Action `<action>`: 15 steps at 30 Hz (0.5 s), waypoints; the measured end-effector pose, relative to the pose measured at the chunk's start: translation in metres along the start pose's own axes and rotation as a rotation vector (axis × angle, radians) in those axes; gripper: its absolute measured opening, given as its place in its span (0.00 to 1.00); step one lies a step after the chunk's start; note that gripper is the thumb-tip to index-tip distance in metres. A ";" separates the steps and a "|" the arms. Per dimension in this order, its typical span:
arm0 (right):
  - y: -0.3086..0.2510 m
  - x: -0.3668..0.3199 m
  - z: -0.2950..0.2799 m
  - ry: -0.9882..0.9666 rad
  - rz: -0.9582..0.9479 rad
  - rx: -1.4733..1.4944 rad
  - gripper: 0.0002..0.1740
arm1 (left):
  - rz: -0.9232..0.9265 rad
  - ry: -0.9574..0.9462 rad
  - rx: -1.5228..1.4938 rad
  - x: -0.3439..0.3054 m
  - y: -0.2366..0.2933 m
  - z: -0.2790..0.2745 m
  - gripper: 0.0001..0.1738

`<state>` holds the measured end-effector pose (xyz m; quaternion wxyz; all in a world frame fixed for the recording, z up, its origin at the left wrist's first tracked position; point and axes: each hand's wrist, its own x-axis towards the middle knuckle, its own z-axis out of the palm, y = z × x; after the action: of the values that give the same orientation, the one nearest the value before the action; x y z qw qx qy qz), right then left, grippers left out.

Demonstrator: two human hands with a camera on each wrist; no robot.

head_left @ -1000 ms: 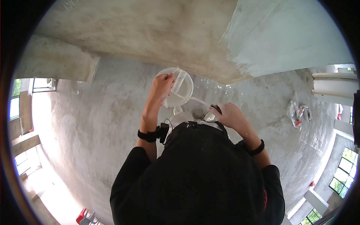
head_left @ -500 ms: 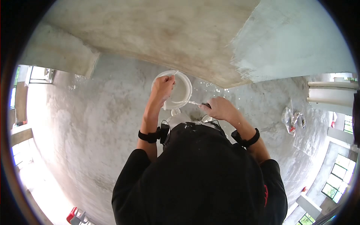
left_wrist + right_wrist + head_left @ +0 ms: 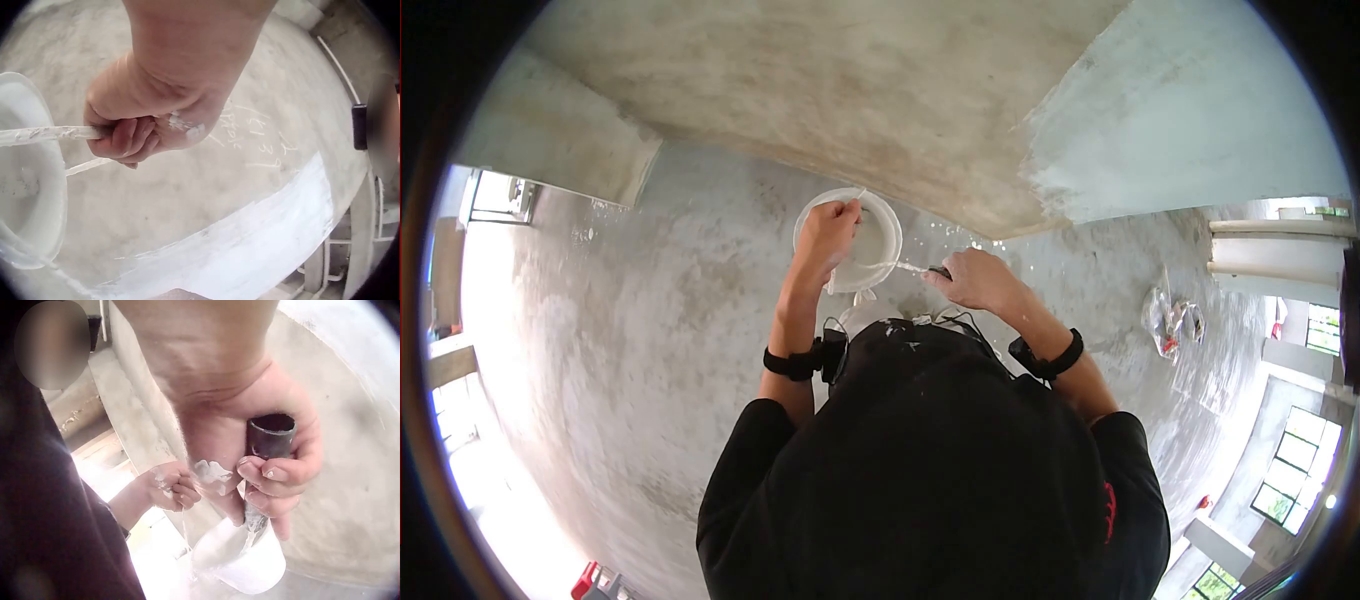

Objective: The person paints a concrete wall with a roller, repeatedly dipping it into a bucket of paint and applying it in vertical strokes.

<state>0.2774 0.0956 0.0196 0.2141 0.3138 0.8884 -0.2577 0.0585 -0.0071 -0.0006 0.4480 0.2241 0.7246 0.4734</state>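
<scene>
The left hand point(image 3: 828, 238) point(image 3: 137, 112) is curled round the white-coated thin handle point(image 3: 50, 134) of a white bucket point(image 3: 892, 215) point(image 3: 57, 209). In the head view this hand covers part of the opening, and pale material shows inside. My right hand point(image 3: 980, 280) point(image 3: 219, 434) grips the dark tubular handle point(image 3: 265, 447) of a tool. Its narrow white-smeared part point(image 3: 908, 267) reaches over the bucket's right rim in the head view; the far end is hard to make out. White smears mark both hands.
A concrete wall point(image 3: 800, 90) with a pale coated area point(image 3: 1190, 120) rises ahead. White spots dot the grey floor point(image 3: 700, 350). Clear plastic bags point(image 3: 1165, 320) lie at right, below a white ledge point(image 3: 1280, 248). Something red point(image 3: 585, 580) stands at lower left.
My right hand has moved left and up toward the bucket with the tool. A broad whitish strip seen over the bucket a second ago no longer shows. The left hand keeps its hold.
</scene>
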 end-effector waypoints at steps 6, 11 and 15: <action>-0.003 -0.001 0.012 0.037 0.006 0.049 0.34 | -0.017 -0.036 -0.007 0.002 -0.001 -0.001 0.18; -0.017 -0.009 0.010 -0.007 0.066 0.044 0.34 | -0.051 -0.055 -0.007 0.006 -0.003 -0.001 0.18; -0.016 -0.016 0.007 -0.013 0.077 0.086 0.34 | -0.037 -0.068 -0.015 0.008 -0.005 -0.002 0.18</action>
<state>0.2799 0.0734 0.0278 0.2157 0.3549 0.8625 -0.2892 0.0526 -0.0041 -0.0080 0.4826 0.2231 0.7095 0.4626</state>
